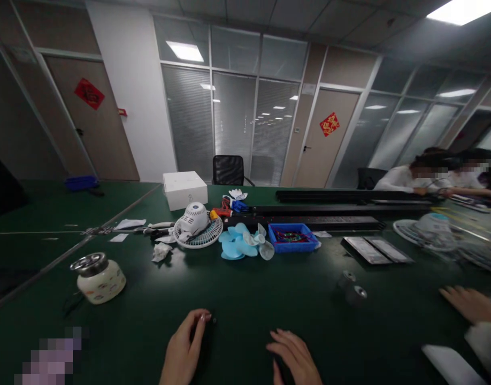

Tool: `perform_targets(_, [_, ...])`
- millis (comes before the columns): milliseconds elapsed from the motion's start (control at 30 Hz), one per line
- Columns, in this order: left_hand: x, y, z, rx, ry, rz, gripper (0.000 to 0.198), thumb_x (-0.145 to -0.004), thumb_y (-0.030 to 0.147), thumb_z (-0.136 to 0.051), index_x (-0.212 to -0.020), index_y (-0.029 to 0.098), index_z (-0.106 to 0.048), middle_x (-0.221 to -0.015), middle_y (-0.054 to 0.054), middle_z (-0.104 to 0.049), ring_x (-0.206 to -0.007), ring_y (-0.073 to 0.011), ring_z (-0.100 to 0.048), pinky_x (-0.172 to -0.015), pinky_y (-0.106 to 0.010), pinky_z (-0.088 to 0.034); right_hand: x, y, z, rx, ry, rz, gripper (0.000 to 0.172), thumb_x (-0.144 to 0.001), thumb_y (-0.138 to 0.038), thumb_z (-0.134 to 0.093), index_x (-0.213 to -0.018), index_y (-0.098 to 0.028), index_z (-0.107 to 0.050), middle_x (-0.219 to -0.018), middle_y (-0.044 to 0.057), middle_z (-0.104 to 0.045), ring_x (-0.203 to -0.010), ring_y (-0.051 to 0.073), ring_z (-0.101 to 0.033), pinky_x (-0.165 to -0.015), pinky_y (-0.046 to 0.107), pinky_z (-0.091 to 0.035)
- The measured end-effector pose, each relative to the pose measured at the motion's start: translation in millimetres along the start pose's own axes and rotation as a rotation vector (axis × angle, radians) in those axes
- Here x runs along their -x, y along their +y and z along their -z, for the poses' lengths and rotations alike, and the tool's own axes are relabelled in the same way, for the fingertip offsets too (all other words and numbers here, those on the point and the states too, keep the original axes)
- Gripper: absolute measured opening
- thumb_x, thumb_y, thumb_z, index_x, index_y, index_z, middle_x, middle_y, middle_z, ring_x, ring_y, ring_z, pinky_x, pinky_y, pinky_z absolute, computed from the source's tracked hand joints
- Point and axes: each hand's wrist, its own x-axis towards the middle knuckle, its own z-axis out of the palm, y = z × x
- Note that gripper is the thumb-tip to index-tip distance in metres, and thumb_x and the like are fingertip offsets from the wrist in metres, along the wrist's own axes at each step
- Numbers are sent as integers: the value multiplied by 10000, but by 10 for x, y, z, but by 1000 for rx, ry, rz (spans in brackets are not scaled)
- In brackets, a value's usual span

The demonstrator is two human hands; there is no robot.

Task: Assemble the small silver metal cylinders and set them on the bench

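My left hand rests at the near edge of the dark green table, fingers curled and pinched on a small dark object I cannot make out. My right hand lies palm down beside it with its fingers stretched out, over a dark shape that is mostly hidden. Farther back in the middle are a white fan motor on a round grille, light blue fan blades and a blue tray of small parts.
A jar with a metal lid stands at the left. Two small dark cylinders sit at the right. A white box and long black bars lie at the back. Another person's hand rests at the right edge; other people sit far right.
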Motion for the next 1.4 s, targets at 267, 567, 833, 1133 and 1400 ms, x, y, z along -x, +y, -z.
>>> perform_targets(267, [1, 54, -10, -17, 60, -74, 391, -870, 541, -429, -990, 226, -628, -984, -51, -735, -968, -229, -677, -842, -338, -518, -66, -236, 158, -2, -13, 4, 352, -833, -186, -540, -1148, -291, -656, -1239, 54, -632, -1239, 286, -519, -1056, 530, -417])
perform_targets(567, [-11, 84, -2, -50, 38, -66, 439, -852, 576, -423, -1039, 222, -601, -1024, -65, -731, -1020, -243, -659, -926, -392, -481, -198, -254, 245, 1, -160, 144, 414, -841, -149, -528, -1220, -290, -618, -1349, 47, -563, -1292, 280, -469, -1096, 557, -349])
perform_targets(833, [-19, 124, -3, -15, 27, -27, 438, -850, 589, -431, -1020, 240, -634, -1034, -44, -727, -998, -237, -669, -869, -360, -520, -308, -136, 141, 38, -75, 259, 425, -792, -91, -551, -1160, -292, -623, -1240, 36, -634, -1193, 243, -554, -1074, 482, -397])
perform_targets(1133, [-60, 166, -32, 0, -2, -26, 431, -858, 570, -481, -1075, 224, -618, -1150, -70, -684, -1076, -238, -637, -943, -382, -501, -464, 855, 1028, 372, 744, -96, 586, -811, -428, -629, -1303, -139, -496, -1336, 202, -470, -1257, 365, -426, -1013, 572, -364])
perform_targets(1400, [16, -51, 1, 136, 45, 90, 507, -761, 662, -563, -1005, 227, -660, -1101, -80, -710, -1028, -272, -664, -871, -384, -565, -330, 1678, 1178, 245, 720, -594, 1084, -617, -658, -713, -1404, -35, -303, -1317, 244, -399, -1002, 320, -570, -929, 514, -448])
